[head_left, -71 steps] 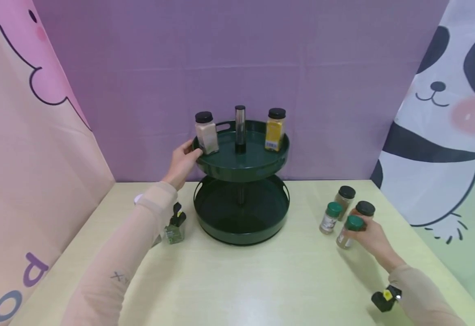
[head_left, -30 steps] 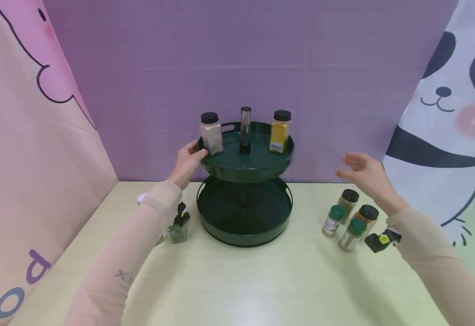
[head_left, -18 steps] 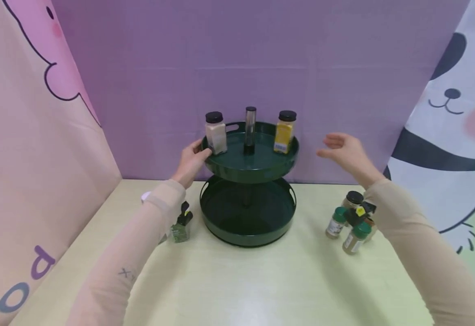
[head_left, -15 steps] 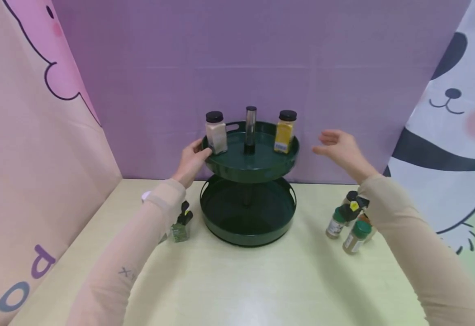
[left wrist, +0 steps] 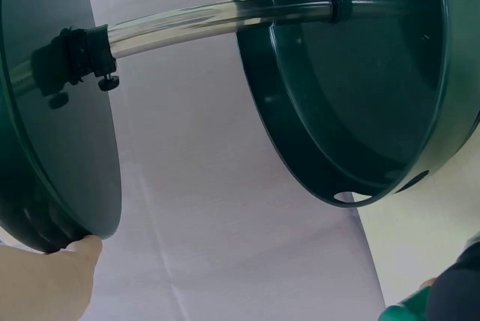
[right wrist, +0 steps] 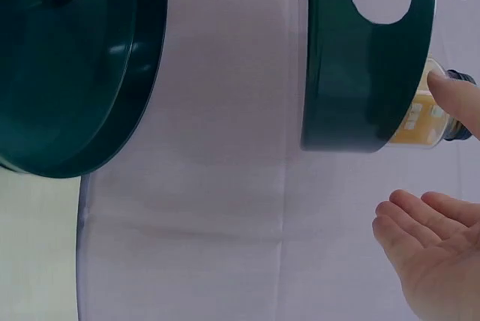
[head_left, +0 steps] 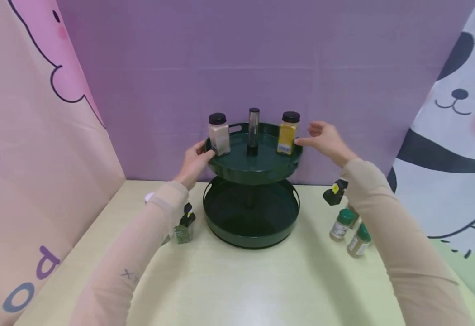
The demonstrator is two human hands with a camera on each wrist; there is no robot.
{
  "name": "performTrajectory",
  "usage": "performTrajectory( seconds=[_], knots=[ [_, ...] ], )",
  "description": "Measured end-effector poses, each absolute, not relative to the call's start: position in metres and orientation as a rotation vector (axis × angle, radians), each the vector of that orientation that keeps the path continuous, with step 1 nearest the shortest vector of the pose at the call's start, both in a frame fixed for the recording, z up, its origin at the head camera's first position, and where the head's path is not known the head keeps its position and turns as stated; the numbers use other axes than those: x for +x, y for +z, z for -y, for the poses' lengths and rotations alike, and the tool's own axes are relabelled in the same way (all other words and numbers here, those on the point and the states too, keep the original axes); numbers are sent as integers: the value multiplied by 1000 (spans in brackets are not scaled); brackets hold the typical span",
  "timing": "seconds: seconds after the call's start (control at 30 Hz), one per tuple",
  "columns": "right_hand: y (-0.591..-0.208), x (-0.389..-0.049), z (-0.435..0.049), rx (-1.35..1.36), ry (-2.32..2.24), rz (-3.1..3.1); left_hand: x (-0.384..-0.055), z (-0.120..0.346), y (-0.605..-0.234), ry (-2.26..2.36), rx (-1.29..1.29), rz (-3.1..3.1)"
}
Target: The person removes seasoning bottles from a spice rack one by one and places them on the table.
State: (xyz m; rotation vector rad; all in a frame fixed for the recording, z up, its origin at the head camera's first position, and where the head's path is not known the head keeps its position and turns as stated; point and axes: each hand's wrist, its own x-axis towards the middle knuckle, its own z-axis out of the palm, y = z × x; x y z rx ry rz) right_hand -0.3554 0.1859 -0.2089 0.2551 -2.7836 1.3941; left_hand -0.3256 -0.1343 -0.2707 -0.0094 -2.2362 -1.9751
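Observation:
A dark green two-tier tray stand (head_left: 254, 175) stands mid-table. My left hand (head_left: 194, 165) grips the upper tray's rim at its left side, thumb inside; the left wrist view shows the thumb (left wrist: 84, 250) at that rim. A pale-filled jar (head_left: 220, 139) with a black lid stands upright on the upper tray beside this thumb. Across the pole is a jar of yellow seasoning (head_left: 286, 141), also black-lidded. My right hand (head_left: 327, 141) is beside it, thumb by the jar and fingers spread apart; the right wrist view shows the palm (right wrist: 450, 261) holding nothing.
Spice jars with green lids (head_left: 339, 228) stand on the right of the table, partly behind my right sleeve (head_left: 377, 199). A jar of green herbs (head_left: 183, 234) sits left of the stand, partly behind the left wrist camera. A purple cloth (head_left: 160, 90) hangs behind.
My right hand has left the spice jars at the right and moved up and left to the yellow jar. My left hand stays on the upper tray's rim. The view has shifted slightly.

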Motion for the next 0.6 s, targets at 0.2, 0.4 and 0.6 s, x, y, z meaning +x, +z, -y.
performTrajectory(
  seconds=[0.2, 0.4, 0.6],
  knots=[
    [-209, -361, -177, 269, 1388, 2765, -327, 133, -272, -1960, -6, 2253],
    [-207, -366, -167, 279, 1436, 2735, -327, 133, -273, -1952, -5, 2255],
    [-209, -372, -156, 321, 1446, 2702, -326, 132, -273, -1950, -5, 2258]
  ],
)
